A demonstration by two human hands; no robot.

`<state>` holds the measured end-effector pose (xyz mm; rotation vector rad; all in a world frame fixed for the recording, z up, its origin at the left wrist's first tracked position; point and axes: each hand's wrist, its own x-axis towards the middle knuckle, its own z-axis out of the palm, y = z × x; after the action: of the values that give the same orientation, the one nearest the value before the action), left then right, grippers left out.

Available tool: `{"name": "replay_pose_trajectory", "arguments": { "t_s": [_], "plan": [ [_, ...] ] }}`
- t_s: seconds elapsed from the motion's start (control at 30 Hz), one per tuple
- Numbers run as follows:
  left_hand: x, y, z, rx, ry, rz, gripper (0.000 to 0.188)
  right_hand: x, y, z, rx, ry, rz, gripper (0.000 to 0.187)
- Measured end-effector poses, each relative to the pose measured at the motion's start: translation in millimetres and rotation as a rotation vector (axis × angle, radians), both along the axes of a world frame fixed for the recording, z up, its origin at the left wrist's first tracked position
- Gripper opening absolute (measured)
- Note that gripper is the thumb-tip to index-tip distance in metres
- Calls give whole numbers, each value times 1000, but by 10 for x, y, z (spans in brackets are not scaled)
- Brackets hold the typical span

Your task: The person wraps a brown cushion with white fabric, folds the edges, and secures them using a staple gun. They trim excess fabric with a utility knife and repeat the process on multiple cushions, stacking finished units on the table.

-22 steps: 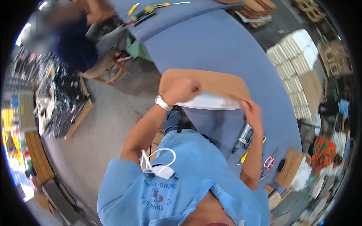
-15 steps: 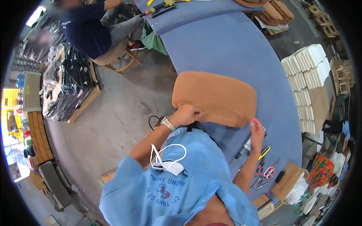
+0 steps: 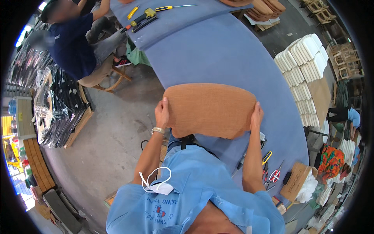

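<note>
At about nine o'clock in the view a person in a dark shirt (image 3: pixel 74 43) sits on a stool, with a wrapped dark pile (image 3: pixel 58 113) on a pallet below. Near the centre, the left hand (image 3: pixel 161 114) has its grip closed on the left short edge of the brown seat panel (image 3: pixel 210 109), thumb on the face and fingers hidden behind the edge. The panel is a wide upholstered board covered with rough brown fabric. It is held up over the near edge of the blue counter (image 3: pixel 218 54), tilted toward the person, and I cannot tell if its far edge rests on the counter.

It probably handles as stiff and rather light, because it keeps its shape with support only at the two ends. The woven cover should not be slippery. The two short edges seem the best places to hold it.

The right hand (image 3: pixel 256 115) closes on the right short edge in the same way. Both forearms rise from six o'clock, elbows bent and spread apart. At four o'clock scissors (image 3: pixel 275 175) lie on the counter, and at two o'clock stand white cushions (image 3: pixel 304 58).
</note>
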<state>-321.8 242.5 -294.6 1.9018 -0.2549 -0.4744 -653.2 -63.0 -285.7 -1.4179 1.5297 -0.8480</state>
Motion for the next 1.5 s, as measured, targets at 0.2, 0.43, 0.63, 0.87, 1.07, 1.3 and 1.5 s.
{"name": "replay_pose_trajectory", "arguments": {
  "t_s": [0.2, 0.43, 0.63, 0.87, 1.07, 1.3, 1.5],
  "plan": [
    [136, -132, 1085, -379, -131, -476, 55, -23, -272, 837, -205, -416, -94, 54],
    [-524, 86, 1211, -84, 72, -825, 78, 541, -336, 712, -556, 3, -78, 27],
    [-920, -173, 1421, -179, 238, -1162, 86, 523, 55, 808, -606, -81, -138, 24],
    [-991, -950, 910, 256, 73, -1112, 71, -542, 500, 599, -476, -114, -190, 22],
    [-836, -1121, 42, 362, -377, -906, 50, -609, 797, 523, -394, -134, -283, 25],
    [-539, -1450, 74, 117, 45, -875, 35, -591, 410, 481, -318, -266, -194, 28],
    [-849, -1802, 414, 329, -73, -1076, 47, -445, 242, 687, -432, 21, -54, 36]
  ]
}}
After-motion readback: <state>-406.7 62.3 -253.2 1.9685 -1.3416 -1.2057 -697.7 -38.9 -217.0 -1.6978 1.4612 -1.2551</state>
